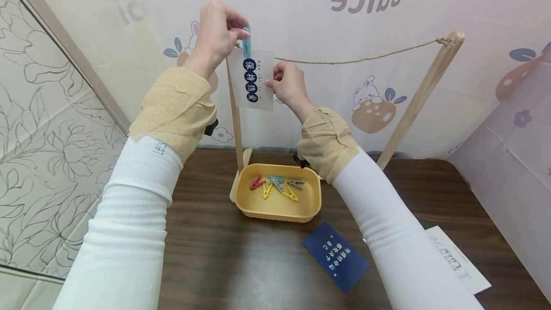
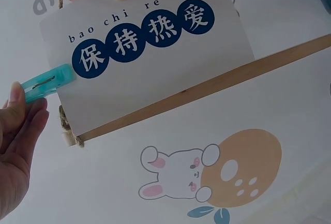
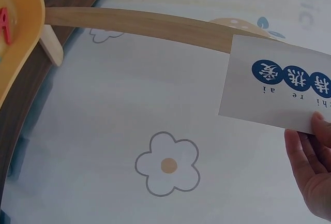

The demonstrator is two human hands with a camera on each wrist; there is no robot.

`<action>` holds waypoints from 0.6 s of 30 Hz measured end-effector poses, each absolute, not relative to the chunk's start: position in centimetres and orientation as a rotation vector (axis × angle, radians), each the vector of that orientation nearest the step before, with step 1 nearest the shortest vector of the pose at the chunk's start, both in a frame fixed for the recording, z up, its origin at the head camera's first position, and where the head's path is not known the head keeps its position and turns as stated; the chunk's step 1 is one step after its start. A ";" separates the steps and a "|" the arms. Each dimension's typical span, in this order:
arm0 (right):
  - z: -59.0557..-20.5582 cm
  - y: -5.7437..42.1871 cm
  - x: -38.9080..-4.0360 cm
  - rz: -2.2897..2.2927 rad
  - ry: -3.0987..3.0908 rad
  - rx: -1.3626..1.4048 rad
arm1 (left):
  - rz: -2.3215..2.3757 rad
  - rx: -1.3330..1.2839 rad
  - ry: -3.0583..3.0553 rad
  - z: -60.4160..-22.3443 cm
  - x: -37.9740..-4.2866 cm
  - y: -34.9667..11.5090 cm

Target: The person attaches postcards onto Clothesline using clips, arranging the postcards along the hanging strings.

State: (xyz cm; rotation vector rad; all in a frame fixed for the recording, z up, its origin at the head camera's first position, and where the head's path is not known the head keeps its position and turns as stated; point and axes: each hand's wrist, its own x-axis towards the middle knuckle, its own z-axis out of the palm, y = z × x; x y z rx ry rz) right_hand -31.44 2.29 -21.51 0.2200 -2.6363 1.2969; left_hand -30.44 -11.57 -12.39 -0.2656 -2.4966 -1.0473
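My left hand [image 1: 219,30] pinches a teal clothespin [image 1: 247,44] at the top edge of a white card [image 1: 263,97] with blue circles and Chinese characters. In the left wrist view the tip of the clothespin [image 2: 49,83] overlaps the card's short edge. Between thumb and fingers, my right hand [image 1: 290,83] holds the card by its right edge. The card hangs upright in front of the left end of a twine line [image 1: 357,61], close to the left wooden post [image 1: 236,128]. Behind the card, part of the twine is hidden.
A yellow tray [image 1: 280,214] below holds several clothespins in red, yellow, teal and grey. On the dark wooden table [image 1: 206,243] lie a navy card [image 1: 336,257] and a white card [image 1: 467,267], partly behind the right sleeve. The right post [image 1: 422,94] carries the twine's other end.
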 end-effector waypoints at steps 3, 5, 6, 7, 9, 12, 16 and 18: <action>-21.6 2.4 -31.4 1.292 -2.640 0.221 | -1.042 -0.275 -2.513 -12.6 -30.5 -11.6; -21.7 2.4 -31.5 1.289 -2.644 0.222 | -1.034 -0.287 -2.524 -12.7 -30.6 -11.6; -21.8 2.5 -31.5 1.288 -2.645 0.221 | -1.029 -0.293 -2.528 -12.7 -30.6 -11.6; -21.9 2.5 -31.5 1.284 -2.647 0.221 | -1.023 -0.296 -2.531 -12.8 -30.6 -11.7; -22.0 2.6 -31.6 1.280 -2.653 0.216 | -1.023 -0.301 -2.531 -12.9 -30.7 -11.7; -22.1 2.6 -31.6 1.280 -2.657 0.210 | -1.000 -0.307 -2.529 -12.9 -30.7 -11.7; -22.1 2.7 -31.6 1.271 -2.657 0.213 | -0.986 -0.310 -2.535 -12.9 -30.7 -11.7; -22.1 2.7 -31.6 1.264 -2.654 0.218 | -0.993 -0.308 -2.538 -12.8 -30.6 -11.7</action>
